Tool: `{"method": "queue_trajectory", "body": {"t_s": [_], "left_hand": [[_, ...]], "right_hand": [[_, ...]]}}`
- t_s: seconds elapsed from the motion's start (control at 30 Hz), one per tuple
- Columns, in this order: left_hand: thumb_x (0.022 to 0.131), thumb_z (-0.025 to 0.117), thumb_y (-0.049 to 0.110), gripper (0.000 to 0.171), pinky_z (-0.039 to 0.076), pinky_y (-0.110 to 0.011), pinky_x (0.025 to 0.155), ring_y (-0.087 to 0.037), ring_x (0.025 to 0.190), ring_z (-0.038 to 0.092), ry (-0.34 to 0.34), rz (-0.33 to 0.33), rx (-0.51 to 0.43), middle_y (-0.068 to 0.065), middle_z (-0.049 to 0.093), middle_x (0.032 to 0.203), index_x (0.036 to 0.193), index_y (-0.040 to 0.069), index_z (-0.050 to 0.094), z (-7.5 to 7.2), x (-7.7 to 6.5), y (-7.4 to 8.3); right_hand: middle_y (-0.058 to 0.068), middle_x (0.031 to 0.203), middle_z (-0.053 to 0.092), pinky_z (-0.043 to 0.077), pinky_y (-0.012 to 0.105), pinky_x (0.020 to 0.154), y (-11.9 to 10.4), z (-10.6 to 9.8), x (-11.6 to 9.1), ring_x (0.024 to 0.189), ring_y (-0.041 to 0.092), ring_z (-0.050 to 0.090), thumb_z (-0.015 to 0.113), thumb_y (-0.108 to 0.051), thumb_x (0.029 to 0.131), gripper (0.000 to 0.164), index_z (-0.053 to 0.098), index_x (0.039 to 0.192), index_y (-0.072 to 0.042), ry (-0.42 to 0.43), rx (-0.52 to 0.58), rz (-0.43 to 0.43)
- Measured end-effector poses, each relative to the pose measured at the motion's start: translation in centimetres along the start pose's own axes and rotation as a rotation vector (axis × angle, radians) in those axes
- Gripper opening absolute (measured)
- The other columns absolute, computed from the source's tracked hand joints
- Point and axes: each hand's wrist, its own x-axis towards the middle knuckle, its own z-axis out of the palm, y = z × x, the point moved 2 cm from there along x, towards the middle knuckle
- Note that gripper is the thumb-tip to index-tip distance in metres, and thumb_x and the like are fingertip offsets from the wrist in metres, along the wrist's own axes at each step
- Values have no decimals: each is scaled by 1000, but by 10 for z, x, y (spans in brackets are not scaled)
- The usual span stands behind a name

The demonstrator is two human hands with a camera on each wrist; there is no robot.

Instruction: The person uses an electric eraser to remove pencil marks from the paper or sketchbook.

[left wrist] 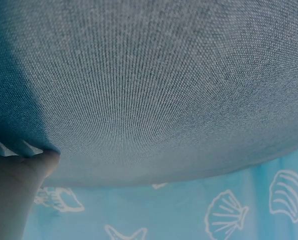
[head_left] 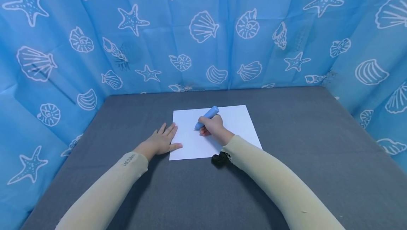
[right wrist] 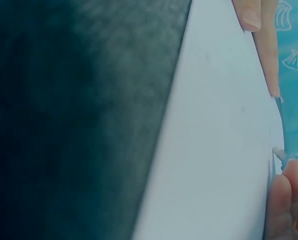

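A white sheet of paper (head_left: pixel 187 150) lies flat on the grey cloth. My right hand (head_left: pixel 214 127) grips a thick blue marker pen (head_left: pixel 211 112), slanted with its tip down at the sheet's left half. In the right wrist view the marker's pale tip (right wrist: pixel 278 152) shows by the curled fingertips (right wrist: pixel 281 192); whether it touches the paper I cannot tell. With fingers spread, my left hand (head_left: pixel 160 141) rests at the sheet's left edge, thumb and fingertips over the paper. Only part of the left hand (left wrist: pixel 19 175) shows at the left of its wrist view.
Grey cloth (head_left: pixel 318 145) covers the table around the paper. A blue curtain (head_left: pixel 222 53) with white shells and starfish stands behind and at both sides. Beneath the right wrist sits a small black object (head_left: pixel 219 160), at the sleeve's end.
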Motion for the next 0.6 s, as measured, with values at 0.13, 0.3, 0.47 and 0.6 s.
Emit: {"method": "queue_trajectory", "body": {"t_s": [0.13,0.3,0.47,0.6], "left_hand": [[97,36,65,89,8,-59,114,-41,146,-4,10,8,-7,-12,1,163,156,6,6,0,0,0],[96,36,65,89,9,-59,114,-41,146,-4,9,5,-2,-13,1,163,156,6,6,1,0,-1],[96,35,66,90,9,-59,114,-40,146,-5,-3,-1,-2,-11,0,163,156,7,5,1,0,-2],[96,35,66,89,9,-58,114,-39,146,-5,-2,3,5,-10,-1,163,157,8,4,1,0,-2]], "right_hand": [[7,55,58,51,22,46,0,-3,-1,43,10,56,60,-13,90,19,60,91,5,24,11,4],[6,54,57,52,22,47,-1,1,-2,43,10,57,59,-13,89,19,60,85,5,3,2,-10],[7,54,58,52,23,47,-1,3,-2,43,10,56,59,-13,89,18,61,87,5,-10,9,-16],[7,55,57,51,22,46,0,0,0,43,10,56,60,-12,89,17,60,88,5,31,15,-10]]}}
